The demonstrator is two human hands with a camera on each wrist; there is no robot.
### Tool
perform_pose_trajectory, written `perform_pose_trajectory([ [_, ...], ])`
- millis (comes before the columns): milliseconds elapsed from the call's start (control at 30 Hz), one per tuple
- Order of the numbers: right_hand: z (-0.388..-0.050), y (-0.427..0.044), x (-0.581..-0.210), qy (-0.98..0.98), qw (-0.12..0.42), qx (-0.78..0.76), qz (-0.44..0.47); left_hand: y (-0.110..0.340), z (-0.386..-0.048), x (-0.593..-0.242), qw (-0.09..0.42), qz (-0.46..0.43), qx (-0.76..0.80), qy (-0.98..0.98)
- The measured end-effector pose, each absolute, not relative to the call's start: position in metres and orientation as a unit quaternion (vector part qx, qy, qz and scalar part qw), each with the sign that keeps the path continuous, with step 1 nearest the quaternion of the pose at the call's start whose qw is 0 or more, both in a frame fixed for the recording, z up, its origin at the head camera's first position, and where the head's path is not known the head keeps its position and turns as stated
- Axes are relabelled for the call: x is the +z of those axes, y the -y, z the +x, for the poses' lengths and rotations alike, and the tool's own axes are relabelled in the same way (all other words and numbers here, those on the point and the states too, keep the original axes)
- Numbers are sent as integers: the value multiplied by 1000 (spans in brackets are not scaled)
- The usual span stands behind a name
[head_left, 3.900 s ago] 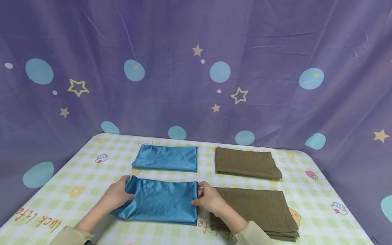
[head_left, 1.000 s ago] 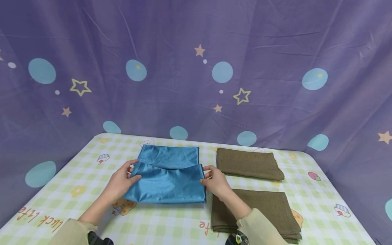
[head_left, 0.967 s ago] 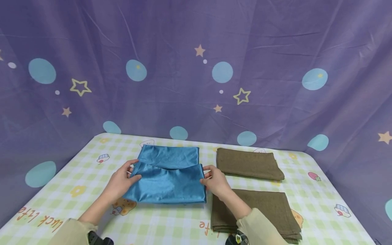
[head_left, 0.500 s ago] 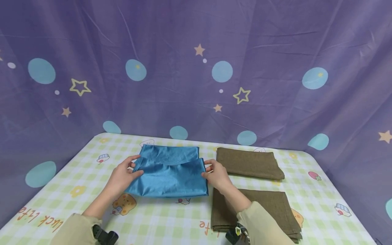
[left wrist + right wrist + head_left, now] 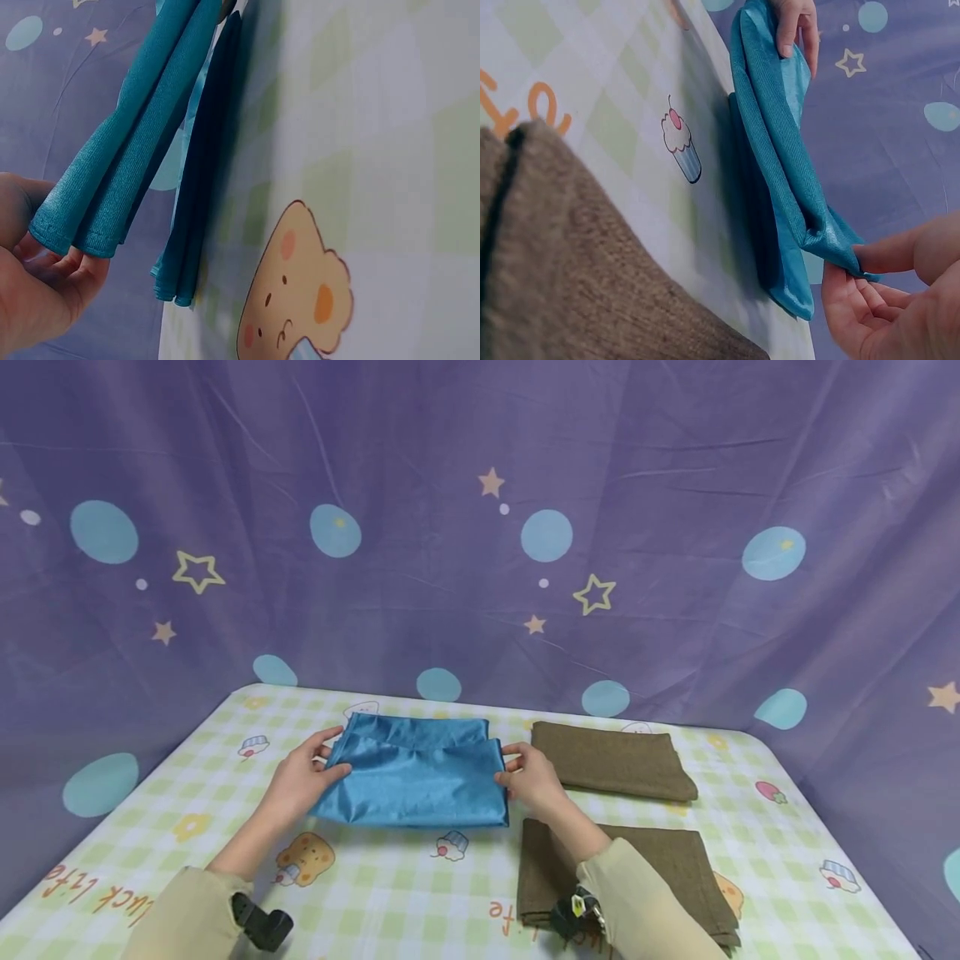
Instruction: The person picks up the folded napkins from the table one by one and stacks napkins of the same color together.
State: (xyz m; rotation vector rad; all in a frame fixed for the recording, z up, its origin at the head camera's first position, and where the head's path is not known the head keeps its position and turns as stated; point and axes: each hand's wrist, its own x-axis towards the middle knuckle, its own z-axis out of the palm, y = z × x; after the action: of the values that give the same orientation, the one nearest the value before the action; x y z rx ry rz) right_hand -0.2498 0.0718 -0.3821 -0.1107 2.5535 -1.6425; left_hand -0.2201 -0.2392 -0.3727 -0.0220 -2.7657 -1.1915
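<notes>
In the head view a folded shiny blue cloth [image 5: 420, 785] is held at both ends, overlapping a second folded blue cloth [image 5: 450, 729] behind it. The left hand [image 5: 298, 777] grips its left end and the right hand [image 5: 532, 778] pinches its right end. Both wrist views show the held cloth [image 5: 112, 172] raised off the table, above the other blue cloth [image 5: 187, 225]. In the right wrist view the thumb and fingers of the right hand [image 5: 892, 300] pinch a corner.
Two folded brown cloths lie on the right, one farther back [image 5: 611, 762] and one nearer [image 5: 660, 860], partly under the right forearm. The table wears a green-and-white checked cover [image 5: 390, 902]. A purple patterned curtain [image 5: 420, 610] hangs behind.
Both hands have carried the front blue cloth away from the near edge and slightly upward in the head view, so it covers more of the rear blue cloth. The brown cloths have not moved.
</notes>
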Motion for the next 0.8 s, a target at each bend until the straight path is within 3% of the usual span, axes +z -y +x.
perform_pose_trajectory([
  [800,-275,-64,-385,-854,-1,-518,-41,242,-250,-373,73,17,-440,895],
])
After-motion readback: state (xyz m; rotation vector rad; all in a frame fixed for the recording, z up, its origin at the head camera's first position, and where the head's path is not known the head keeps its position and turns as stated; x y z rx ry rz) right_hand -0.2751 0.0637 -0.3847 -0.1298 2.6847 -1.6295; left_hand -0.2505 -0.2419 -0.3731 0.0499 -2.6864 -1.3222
